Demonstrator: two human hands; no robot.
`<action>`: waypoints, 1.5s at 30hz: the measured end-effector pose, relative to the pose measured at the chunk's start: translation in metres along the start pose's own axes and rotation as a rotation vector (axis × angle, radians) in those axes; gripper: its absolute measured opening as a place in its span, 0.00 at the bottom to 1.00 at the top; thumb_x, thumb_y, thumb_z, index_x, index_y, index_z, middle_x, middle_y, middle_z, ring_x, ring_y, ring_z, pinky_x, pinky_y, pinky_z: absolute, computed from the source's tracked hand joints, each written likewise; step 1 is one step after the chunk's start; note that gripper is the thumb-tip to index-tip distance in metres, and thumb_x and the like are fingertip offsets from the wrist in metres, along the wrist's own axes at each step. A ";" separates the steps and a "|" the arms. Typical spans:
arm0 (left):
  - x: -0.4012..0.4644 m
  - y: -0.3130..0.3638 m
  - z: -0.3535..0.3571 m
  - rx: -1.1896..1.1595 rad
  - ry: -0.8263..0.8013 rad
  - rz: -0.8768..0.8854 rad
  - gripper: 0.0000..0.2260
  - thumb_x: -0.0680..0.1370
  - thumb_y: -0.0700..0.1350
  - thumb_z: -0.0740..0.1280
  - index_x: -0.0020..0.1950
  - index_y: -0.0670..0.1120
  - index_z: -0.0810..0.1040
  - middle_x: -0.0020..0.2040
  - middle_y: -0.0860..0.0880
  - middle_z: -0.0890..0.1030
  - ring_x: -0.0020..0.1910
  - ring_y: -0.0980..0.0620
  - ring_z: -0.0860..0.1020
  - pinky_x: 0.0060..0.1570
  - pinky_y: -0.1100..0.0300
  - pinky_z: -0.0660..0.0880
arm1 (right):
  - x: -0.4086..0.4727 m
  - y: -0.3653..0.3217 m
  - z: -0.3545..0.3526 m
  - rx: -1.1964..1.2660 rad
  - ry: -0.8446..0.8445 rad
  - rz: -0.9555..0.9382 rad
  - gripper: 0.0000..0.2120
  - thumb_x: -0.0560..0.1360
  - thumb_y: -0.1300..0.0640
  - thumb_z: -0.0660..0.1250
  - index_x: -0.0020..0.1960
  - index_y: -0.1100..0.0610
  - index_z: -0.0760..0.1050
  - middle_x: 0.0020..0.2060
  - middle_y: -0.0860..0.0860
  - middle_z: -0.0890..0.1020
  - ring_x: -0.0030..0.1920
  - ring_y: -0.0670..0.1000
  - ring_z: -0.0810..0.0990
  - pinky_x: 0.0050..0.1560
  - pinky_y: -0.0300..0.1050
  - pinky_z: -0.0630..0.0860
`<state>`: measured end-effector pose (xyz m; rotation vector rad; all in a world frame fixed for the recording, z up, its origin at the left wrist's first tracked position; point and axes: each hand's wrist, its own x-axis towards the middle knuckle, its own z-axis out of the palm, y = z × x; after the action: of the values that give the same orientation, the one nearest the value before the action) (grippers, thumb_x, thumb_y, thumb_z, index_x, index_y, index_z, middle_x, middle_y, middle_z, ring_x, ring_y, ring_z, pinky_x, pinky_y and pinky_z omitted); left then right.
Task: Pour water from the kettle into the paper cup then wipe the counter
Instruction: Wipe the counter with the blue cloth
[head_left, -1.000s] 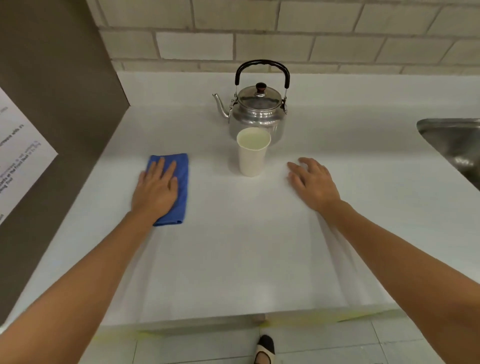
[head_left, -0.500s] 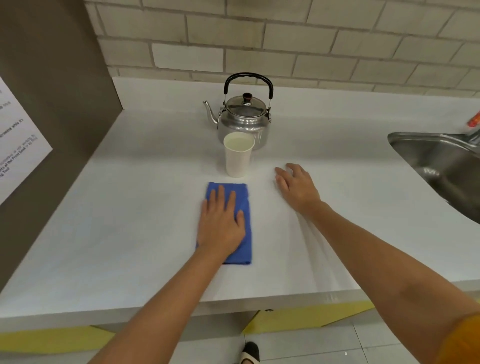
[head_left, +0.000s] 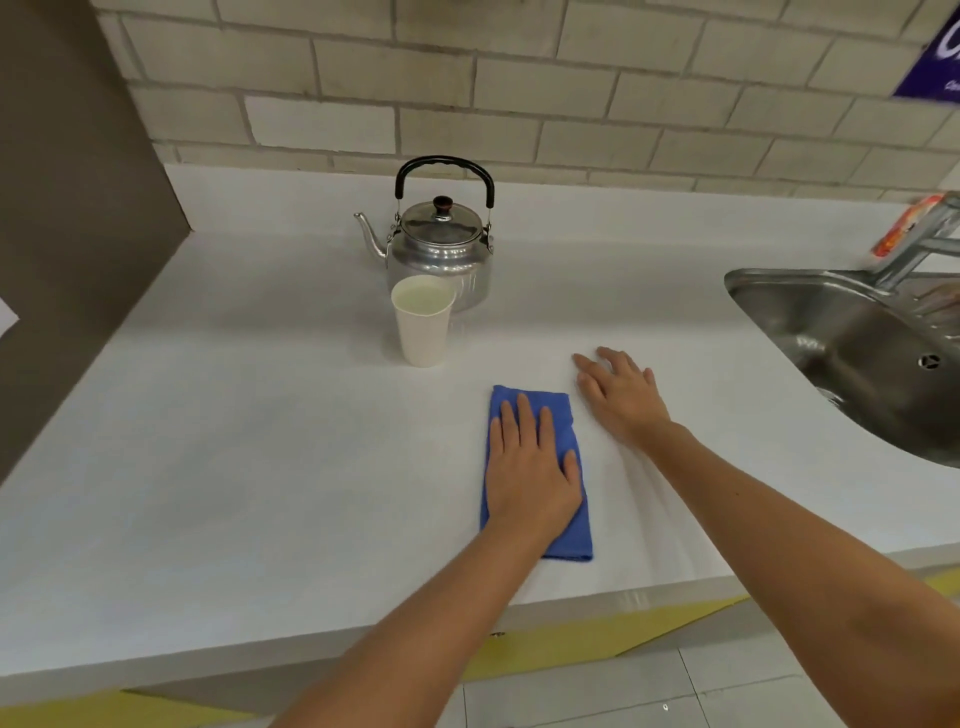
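A steel kettle (head_left: 441, 254) with a black handle stands at the back of the white counter (head_left: 234, 441), its spout pointing left. Directly in front of it, touching or nearly so, is a white paper cup (head_left: 423, 332) filled with water. My left hand (head_left: 530, 467) lies flat, fingers slightly apart, pressing a folded blue cloth (head_left: 574, 540) onto the counter, front right of the cup. Just to the right of the cloth, my right hand (head_left: 621, 395) rests palm down on the counter, holding nothing.
A steel sink (head_left: 857, 353) is set into the counter at the right, with a tap (head_left: 919, 249) and an orange packet (head_left: 904, 228) behind it. A brown panel (head_left: 78, 208) walls off the left side. Brick wall behind.
My left hand has slid the blue cloth across the counter from the far left to just beside my right hand. Right hand, cup and kettle stayed put.
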<state>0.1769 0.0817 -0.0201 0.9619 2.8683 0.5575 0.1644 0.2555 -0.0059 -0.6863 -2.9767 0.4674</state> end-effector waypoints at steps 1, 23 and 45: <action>0.002 -0.005 0.000 -0.007 0.006 0.005 0.27 0.79 0.53 0.48 0.74 0.42 0.48 0.77 0.39 0.46 0.75 0.42 0.43 0.74 0.49 0.41 | 0.001 0.002 0.000 0.003 0.001 -0.015 0.21 0.80 0.47 0.48 0.72 0.46 0.59 0.74 0.52 0.58 0.75 0.54 0.52 0.74 0.58 0.46; 0.124 -0.009 0.016 0.067 0.097 -0.109 0.26 0.79 0.53 0.50 0.75 0.45 0.50 0.76 0.38 0.50 0.75 0.41 0.48 0.74 0.50 0.44 | 0.043 0.073 -0.012 0.026 0.065 -0.079 0.20 0.80 0.47 0.49 0.70 0.45 0.62 0.74 0.51 0.60 0.75 0.53 0.52 0.73 0.57 0.46; 0.248 0.058 0.028 0.087 -0.078 -0.097 0.23 0.80 0.52 0.45 0.75 0.51 0.47 0.77 0.44 0.45 0.74 0.36 0.44 0.74 0.43 0.41 | 0.047 0.076 -0.005 0.231 0.158 -0.044 0.22 0.80 0.46 0.44 0.73 0.44 0.52 0.73 0.49 0.62 0.75 0.53 0.54 0.74 0.53 0.49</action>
<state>0.0163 0.2809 -0.0121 0.8306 2.8709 0.3816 0.1545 0.3426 -0.0248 -0.6026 -2.7274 0.7052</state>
